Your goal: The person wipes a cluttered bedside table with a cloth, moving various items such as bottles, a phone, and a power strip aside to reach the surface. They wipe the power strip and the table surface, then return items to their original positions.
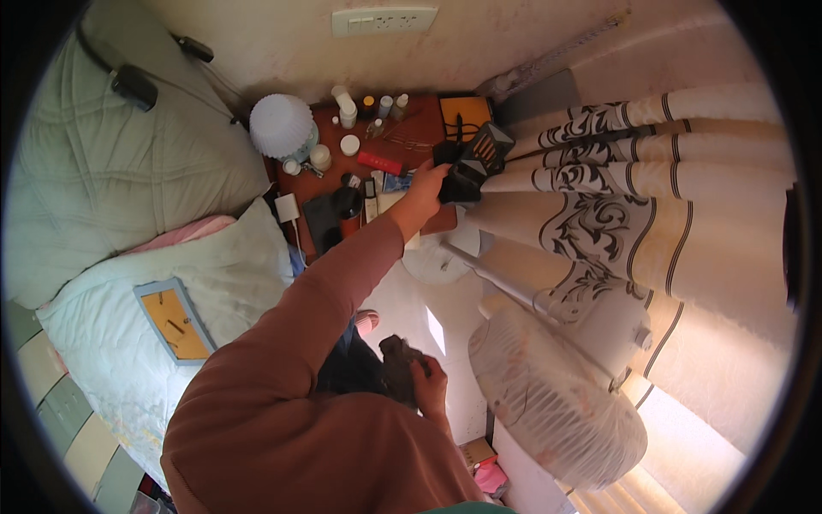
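Observation:
My left arm reaches out across the reddish-brown bedside table (411, 106). At the table's right end, next to the curtain, my left hand (424, 196) grips a black angular holder (465, 178) with slots in its side. The fingers on its far side are hidden. Close to my body, above the floor, my right hand (431, 385) holds a crumpled dark grey cloth (399, 366). Just behind the black holder lies an orange-brown panel (457, 110) with a black cable on it.
A pleated white lamp (281, 125), several bottles, a white jar (350, 145) and a red box (381, 162) crowd the table. A covered standing fan (559, 398) and patterned curtains (597, 231) flank my right. On the bed (115, 340) lies a blue-edged picture frame (173, 321), back up.

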The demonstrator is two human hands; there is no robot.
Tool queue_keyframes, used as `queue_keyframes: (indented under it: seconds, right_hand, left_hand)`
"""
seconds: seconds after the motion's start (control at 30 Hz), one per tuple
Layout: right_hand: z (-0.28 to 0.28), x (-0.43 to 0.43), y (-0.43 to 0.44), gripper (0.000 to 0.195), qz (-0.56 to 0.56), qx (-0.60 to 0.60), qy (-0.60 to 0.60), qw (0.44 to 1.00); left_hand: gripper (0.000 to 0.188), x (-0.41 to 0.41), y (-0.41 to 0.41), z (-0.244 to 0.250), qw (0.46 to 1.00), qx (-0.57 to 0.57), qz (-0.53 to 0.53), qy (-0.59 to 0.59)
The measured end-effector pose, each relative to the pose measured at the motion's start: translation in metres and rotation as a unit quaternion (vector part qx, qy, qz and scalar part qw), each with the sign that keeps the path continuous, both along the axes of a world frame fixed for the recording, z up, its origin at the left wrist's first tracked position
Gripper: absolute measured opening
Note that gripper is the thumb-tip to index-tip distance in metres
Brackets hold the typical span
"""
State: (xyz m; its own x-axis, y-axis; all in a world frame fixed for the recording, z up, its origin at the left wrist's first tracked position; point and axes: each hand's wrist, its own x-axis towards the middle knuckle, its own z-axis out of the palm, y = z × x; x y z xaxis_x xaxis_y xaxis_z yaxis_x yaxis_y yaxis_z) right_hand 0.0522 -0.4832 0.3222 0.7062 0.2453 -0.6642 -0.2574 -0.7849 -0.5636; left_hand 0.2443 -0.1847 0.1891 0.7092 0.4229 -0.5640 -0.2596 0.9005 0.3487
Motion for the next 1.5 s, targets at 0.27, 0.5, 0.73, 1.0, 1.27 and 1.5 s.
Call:
queue_keyframes:
  seconds: [0.27, 0.5, 0.73, 1.0, 1.27, 1.5]
  right_hand:
    - [-0.001, -0.016, -0.023, 0.031, -0.064, -0.058, 0.028, 0.996]
    - [0.007, -0.016, -0.015, 0.032, -0.101, -0.121, 0.07, 0.985]
    - [0.006, -0.004, -0.003, 0.033, -0.111, -0.052, 0.091, 0.988]
    - [-0.002, 0.004, 0.01, 0.03, -0.133, -0.014, 0.057, 0.989]
    - [-0.013, 0.008, 0.018, 0.027, -0.109, -0.015, 0.029, 0.994]
    - [-0.019, 0.009, 0.021, 0.027, -0.073, -0.05, 0.029, 0.996]
  left_hand:
    - [0.031, 0.099, 0.086, -0.095, 0.993, 0.049, -0.055, 0.094]
    - [0.029, 0.125, 0.102, -0.12, 0.984, 0.046, -0.123, 0.121]
    - [0.025, 0.12, 0.134, -0.182, 0.987, 0.051, -0.059, 0.141]
    - [0.024, 0.119, 0.125, -0.171, 0.951, 0.148, -0.019, 0.27]
    - [0.029, 0.104, 0.138, -0.156, 0.889, 0.197, -0.033, 0.413]
    - [0.039, 0.103, 0.112, -0.136, 0.874, 0.245, 0.13, 0.399]
